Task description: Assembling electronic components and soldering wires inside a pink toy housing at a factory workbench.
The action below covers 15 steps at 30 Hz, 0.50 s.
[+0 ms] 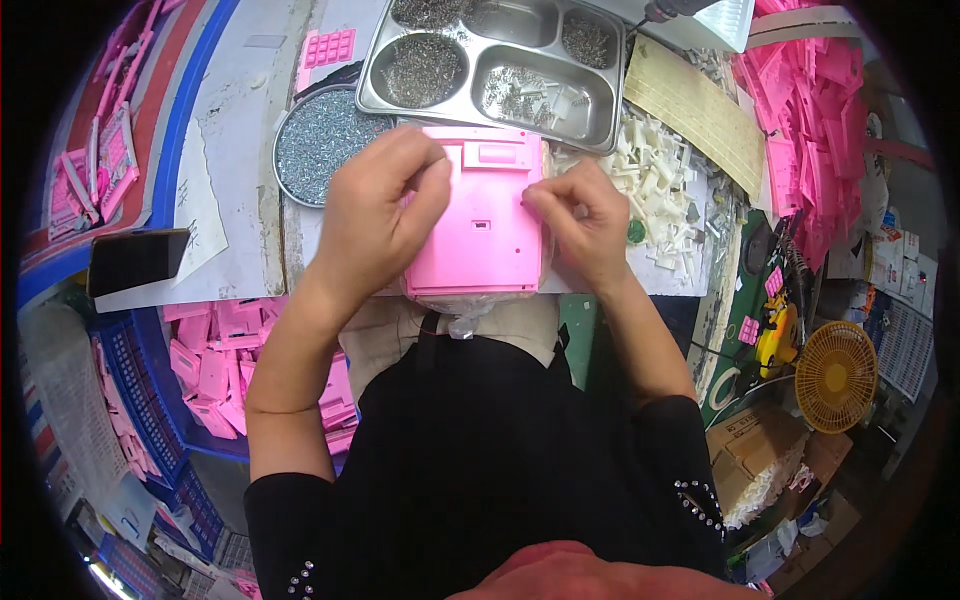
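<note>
A pink plastic housing (470, 245) lies in front of me at the table's near edge. It has a raised block near its top, a small rectangular slot in the middle and a dark hole at lower right. Clear plastic film (470, 318) shows below it. My left hand (385, 205) is closed over the housing's upper left edge; what its curled fingers hold, if anything, is hidden. At the right edge, my right hand (588, 220) is closed in a pinch, its fingertips by a small dark spot on the housing. Whatever lies between those fingertips is too small to name.
Beyond the housing stands a metal compartment tray (480, 62) of small metal parts. A round bowl (280, 150) of small screws sits left of it. White plastic pieces (655, 185) are heaped at right; pink parts (215, 365) fill a blue bin below left. A screwdriver tip hangs at the top.
</note>
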Each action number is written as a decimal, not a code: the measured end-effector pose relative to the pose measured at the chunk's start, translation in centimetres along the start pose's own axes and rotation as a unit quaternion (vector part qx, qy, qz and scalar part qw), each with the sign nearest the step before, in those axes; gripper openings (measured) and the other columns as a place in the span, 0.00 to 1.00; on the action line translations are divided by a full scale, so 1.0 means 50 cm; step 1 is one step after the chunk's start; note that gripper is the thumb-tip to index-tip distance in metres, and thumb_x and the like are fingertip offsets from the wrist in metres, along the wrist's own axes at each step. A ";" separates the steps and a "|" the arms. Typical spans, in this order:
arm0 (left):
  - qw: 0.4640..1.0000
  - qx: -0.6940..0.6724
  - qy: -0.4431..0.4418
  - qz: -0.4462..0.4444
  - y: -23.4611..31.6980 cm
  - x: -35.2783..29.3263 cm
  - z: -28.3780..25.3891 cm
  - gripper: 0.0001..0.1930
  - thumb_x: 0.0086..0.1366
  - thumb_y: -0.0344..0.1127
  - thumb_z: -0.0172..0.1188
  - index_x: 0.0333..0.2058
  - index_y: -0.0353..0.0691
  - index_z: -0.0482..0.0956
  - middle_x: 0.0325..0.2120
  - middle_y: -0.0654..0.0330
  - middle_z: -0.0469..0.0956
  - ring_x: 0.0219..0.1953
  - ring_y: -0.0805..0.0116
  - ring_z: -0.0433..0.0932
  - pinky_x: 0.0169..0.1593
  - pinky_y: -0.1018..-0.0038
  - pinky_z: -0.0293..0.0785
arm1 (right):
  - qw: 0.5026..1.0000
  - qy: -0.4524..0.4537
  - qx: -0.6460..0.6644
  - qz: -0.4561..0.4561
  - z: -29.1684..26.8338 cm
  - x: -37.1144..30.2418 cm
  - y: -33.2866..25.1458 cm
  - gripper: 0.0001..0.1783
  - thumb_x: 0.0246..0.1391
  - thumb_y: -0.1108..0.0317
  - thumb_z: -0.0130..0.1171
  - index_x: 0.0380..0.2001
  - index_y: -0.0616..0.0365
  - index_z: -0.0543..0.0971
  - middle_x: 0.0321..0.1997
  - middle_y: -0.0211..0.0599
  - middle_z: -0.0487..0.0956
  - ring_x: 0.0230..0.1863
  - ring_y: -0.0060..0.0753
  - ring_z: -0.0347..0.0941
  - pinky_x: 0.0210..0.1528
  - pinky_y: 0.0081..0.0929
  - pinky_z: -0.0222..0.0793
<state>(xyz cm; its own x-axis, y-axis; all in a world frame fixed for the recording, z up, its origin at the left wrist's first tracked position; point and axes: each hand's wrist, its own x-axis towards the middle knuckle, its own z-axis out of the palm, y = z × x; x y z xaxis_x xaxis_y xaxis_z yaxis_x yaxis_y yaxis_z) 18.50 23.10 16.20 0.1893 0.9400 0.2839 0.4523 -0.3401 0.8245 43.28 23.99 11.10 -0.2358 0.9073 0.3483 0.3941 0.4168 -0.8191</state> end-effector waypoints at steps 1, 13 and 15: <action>0.999 0.042 0.001 0.021 -0.008 -0.005 -0.006 0.03 0.64 0.27 0.62 0.33 0.34 0.78 0.28 0.55 0.76 0.29 0.59 0.78 0.33 0.69 0.73 | 0.999 -0.016 -0.035 -0.027 -0.001 -0.005 0.009 0.05 0.48 0.72 0.74 0.28 0.56 0.85 0.24 0.31 0.77 0.27 0.30 0.68 0.33 0.28 0.63; 0.971 0.122 -0.097 0.183 -0.014 -0.053 0.056 0.09 0.55 0.29 0.69 0.37 0.40 0.84 0.32 0.59 0.81 0.32 0.59 0.81 0.34 0.65 0.75 | 0.989 -0.072 -0.065 -0.112 -0.022 0.010 0.016 0.14 0.44 0.72 0.76 0.38 0.57 0.88 0.23 0.30 0.77 0.27 0.31 0.69 0.32 0.28 0.64; 0.962 0.138 -0.118 0.204 -0.016 -0.050 0.068 0.10 0.54 0.29 0.68 0.37 0.40 0.84 0.32 0.59 0.81 0.32 0.61 0.81 0.33 0.65 0.75 | 0.996 -0.055 -0.042 -0.061 -0.042 0.004 0.018 0.17 0.44 0.71 0.76 0.41 0.56 0.88 0.23 0.29 0.77 0.28 0.30 0.70 0.32 0.27 0.64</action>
<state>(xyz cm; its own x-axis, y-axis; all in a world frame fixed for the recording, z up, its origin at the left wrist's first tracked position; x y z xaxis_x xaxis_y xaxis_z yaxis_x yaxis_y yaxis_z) 20.61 20.93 13.18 0.5784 0.7049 0.4105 0.5055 -0.7047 0.4979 45.48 24.65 11.38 -0.3802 0.8403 0.3865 0.4282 0.5303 -0.7317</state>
